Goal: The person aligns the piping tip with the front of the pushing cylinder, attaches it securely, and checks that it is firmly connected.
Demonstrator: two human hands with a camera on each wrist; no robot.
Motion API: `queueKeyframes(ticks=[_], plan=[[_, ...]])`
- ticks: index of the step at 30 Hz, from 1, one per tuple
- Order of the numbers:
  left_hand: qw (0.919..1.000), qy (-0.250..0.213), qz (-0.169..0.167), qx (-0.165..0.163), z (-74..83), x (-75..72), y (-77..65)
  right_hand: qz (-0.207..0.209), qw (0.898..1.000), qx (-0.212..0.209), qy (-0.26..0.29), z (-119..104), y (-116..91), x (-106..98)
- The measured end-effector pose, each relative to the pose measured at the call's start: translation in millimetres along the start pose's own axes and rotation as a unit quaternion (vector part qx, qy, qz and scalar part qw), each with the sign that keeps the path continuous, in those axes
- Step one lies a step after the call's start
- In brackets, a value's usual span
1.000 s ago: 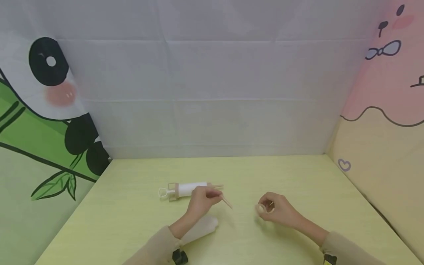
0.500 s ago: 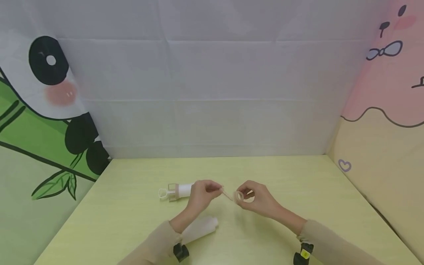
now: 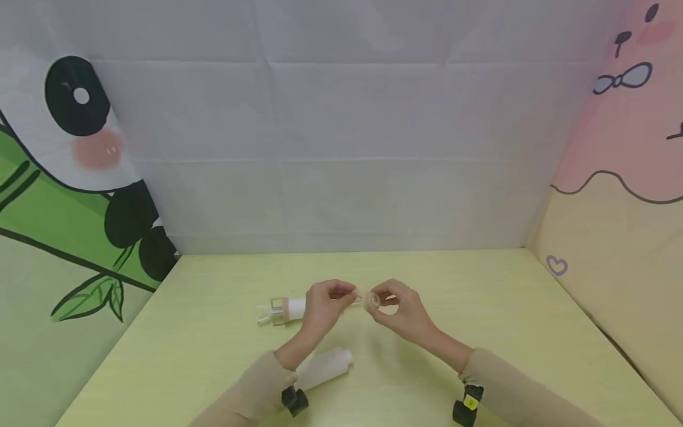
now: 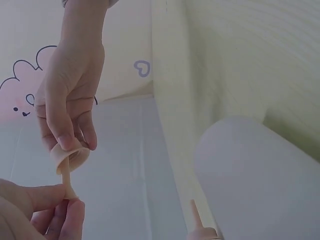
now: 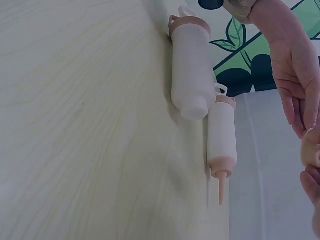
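My left hand [image 3: 324, 308] pinches a slim beige nozzle [image 4: 66, 175] between thumb and fingertips. Facing it, my right hand [image 3: 404, 309] holds a small beige ring-shaped cap [image 3: 373, 300] by its rim. In the left wrist view the nozzle's upper end overlaps the cap; whether it is inside or just in front, I cannot tell. Behind the left hand lies a white syringe [image 5: 222, 135] with beige collars and a beige nozzle on its end. A wider white syringe [image 5: 192, 72] lies nearer, partly under the left forearm, its tip end bare and white.
Both syringes lie on the pale yellow table [image 3: 453, 279], left of its middle. A white cloth wall [image 3: 341, 196] stands along the back edge. Printed cartoon panels stand at both sides.
My right hand has moved left and a little away from me with the cap, up to the nozzle. The left hand has risen slightly, still pinching the nozzle. Both syringes stay on the table.
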State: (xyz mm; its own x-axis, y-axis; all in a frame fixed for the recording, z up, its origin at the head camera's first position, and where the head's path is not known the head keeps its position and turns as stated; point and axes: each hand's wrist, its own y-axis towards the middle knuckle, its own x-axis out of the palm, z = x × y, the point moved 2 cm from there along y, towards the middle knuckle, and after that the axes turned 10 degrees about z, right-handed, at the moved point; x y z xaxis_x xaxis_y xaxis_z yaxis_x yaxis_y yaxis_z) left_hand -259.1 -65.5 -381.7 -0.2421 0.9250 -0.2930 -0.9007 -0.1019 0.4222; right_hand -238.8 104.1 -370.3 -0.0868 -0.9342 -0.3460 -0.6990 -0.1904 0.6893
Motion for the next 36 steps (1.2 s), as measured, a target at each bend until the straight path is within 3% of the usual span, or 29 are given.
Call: queueKeyframes(ticks=[5,13,21,30,36], plan=[[0.9999,-0.007,0.009,-0.004,1.9,2.8,-1.4,0.024,0.999,0.008,0.019,6.5,-1.7,2.8],[0.9993,-0.036,-0.006,0.005,3.7,7.6,-4.6,0.057,0.998,0.012,0.036,14.7,-4.7,6.9],[0.9988,-0.046,-0.008,-0.014,6.6,11.3,-6.7,0.067,0.992,0.064,0.082,40.8,-11.8,13.6],[0.9989,-0.044,-0.016,0.011,8.0,12.5,-10.6,0.073,0.977,0.130,0.155,41.6,-12.6,18.0],[0.9981,-0.054,-0.030,0.002,5.5,13.0,-11.2,0.071,0.968,0.165,0.178,42.9,-14.5,19.6]])
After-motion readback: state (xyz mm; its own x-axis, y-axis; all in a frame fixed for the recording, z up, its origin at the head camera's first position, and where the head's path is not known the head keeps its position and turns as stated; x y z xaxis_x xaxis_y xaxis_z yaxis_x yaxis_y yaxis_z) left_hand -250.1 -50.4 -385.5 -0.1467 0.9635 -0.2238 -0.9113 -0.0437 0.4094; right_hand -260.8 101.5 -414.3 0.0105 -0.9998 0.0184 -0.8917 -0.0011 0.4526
